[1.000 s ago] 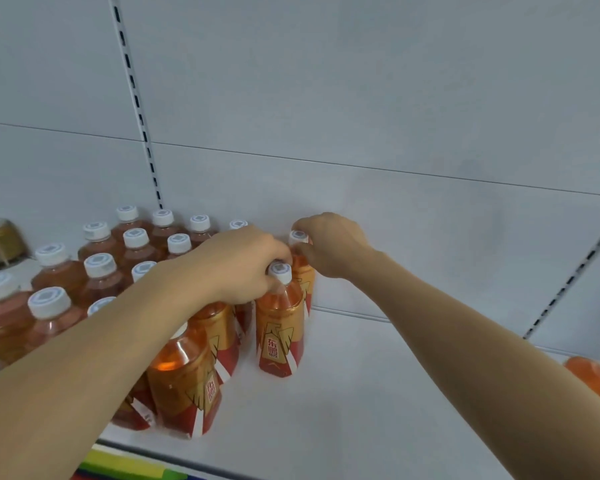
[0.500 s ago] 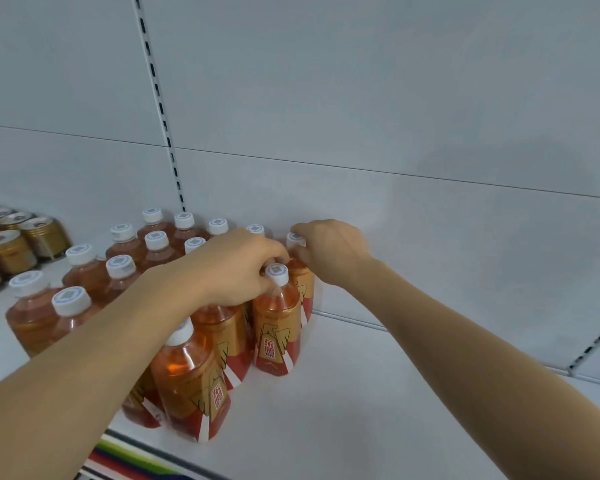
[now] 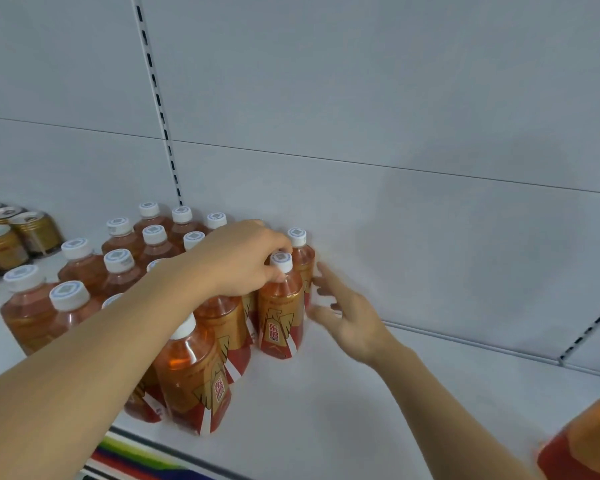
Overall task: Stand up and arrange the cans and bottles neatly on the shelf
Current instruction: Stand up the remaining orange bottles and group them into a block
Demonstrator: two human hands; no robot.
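At the back of the white shelf (image 3: 343, 403), against its rear wall, my left hand (image 3: 243, 258) curls over the neck and white cap of a tea bottle (image 3: 280, 306) standing upright at the right end of the block, while my right hand (image 3: 347, 317) lies open beside it, fingers straight and spread, their tips at the side of the rear bottle (image 3: 302, 252) just behind; whether they touch it I cannot tell. The other bottles (image 3: 118, 271) stand in packed rows toward the shelf's left, with gold cans (image 3: 18, 233) beyond them at the left edge. One bottle (image 3: 194, 379) stands near the front edge, just clear of my left forearm. Another orange bottle (image 3: 582, 441) shows blurred at the right front corner, not yet in line. The risk, as I judge it, lies in the top-heavy hold: pushing a bottle by its cap could tip it into its neighbours, and my forearm sweeping back could knock the front bottle off the edge.
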